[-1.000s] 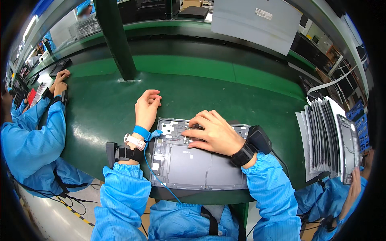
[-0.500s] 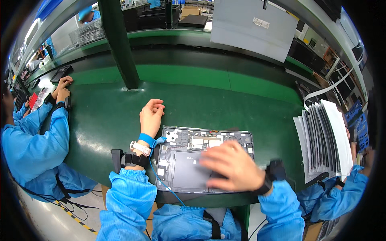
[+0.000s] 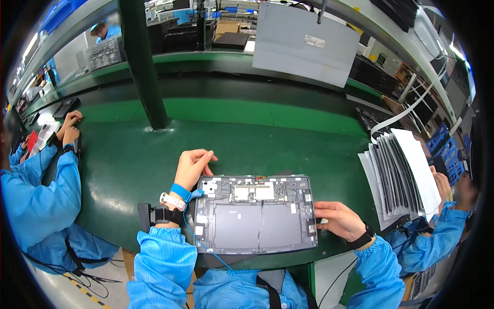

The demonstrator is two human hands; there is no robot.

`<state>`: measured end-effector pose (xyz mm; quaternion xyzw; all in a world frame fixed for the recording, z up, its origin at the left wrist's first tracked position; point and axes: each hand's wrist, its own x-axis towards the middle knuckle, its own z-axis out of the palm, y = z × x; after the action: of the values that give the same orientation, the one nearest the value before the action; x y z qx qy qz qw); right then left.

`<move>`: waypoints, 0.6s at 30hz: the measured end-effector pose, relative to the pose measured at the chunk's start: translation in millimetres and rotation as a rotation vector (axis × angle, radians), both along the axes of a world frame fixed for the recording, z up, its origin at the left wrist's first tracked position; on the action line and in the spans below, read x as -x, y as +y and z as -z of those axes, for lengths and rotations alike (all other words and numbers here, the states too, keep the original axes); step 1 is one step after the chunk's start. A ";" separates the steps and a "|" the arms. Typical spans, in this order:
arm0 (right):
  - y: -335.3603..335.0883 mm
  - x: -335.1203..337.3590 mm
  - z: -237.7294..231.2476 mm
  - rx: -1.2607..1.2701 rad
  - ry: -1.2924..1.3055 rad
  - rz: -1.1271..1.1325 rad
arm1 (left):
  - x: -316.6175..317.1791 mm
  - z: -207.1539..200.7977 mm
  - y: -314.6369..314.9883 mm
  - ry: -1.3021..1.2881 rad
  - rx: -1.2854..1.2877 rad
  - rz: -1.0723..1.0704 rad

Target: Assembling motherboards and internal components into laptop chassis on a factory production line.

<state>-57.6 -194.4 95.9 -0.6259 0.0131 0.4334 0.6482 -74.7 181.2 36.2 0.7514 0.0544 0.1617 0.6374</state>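
An opened tablet point(image 3: 282, 225), its inner side up with a flat grey battery and a circuit board showing, lies on the green bench in front of me. My left hand point(image 3: 194, 166) is at its far left corner, fingers loosely bent and apart, with nothing seen in them. One fingertip comes close to the far edge; contact is unclear. At the right edge, my right hand point(image 3: 340, 219) has its fingers and thumb on the tablet's side, the tips partly hidden. A blue wrist strap point(image 3: 181, 191) with a blue cord point(image 3: 198, 239) circles my left wrist, and the cord crosses the tablet's near left corner.
A row of upright grey and white sheets or panels point(image 3: 399, 177) stands at the right, beside a co-worker's hand point(image 3: 441, 188). Another co-worker's hands point(image 3: 71, 127) rest at the far left. A green post point(image 3: 141, 72) rises from the bench point(image 3: 123, 154).
My right hand has moved from above the tablet to its right edge, uncovering the battery and board. My left hand stays by the far left corner. The whole view has shifted slightly.
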 end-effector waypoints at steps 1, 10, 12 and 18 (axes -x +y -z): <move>0.8 -1.3 3.4 -0.007 -0.013 0.013 | -1.0 -1.0 -0.8 0.016 0.010 0.006; 12.4 -11.2 17.5 -0.273 0.017 0.103 | -4.0 6.6 1.2 -0.051 0.091 -0.112; 7.6 -21.8 19.2 -0.284 -0.064 0.182 | -6.7 15.4 8.8 -0.113 0.210 -0.222; -6.2 -96.7 10.9 -0.397 -0.088 0.395 | -12.2 20.7 2.7 -0.110 0.049 -0.467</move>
<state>39.0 -200.6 84.9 -0.4904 0.0217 0.2654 0.8298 -62.4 183.9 15.5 0.6928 0.1961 0.3440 0.6028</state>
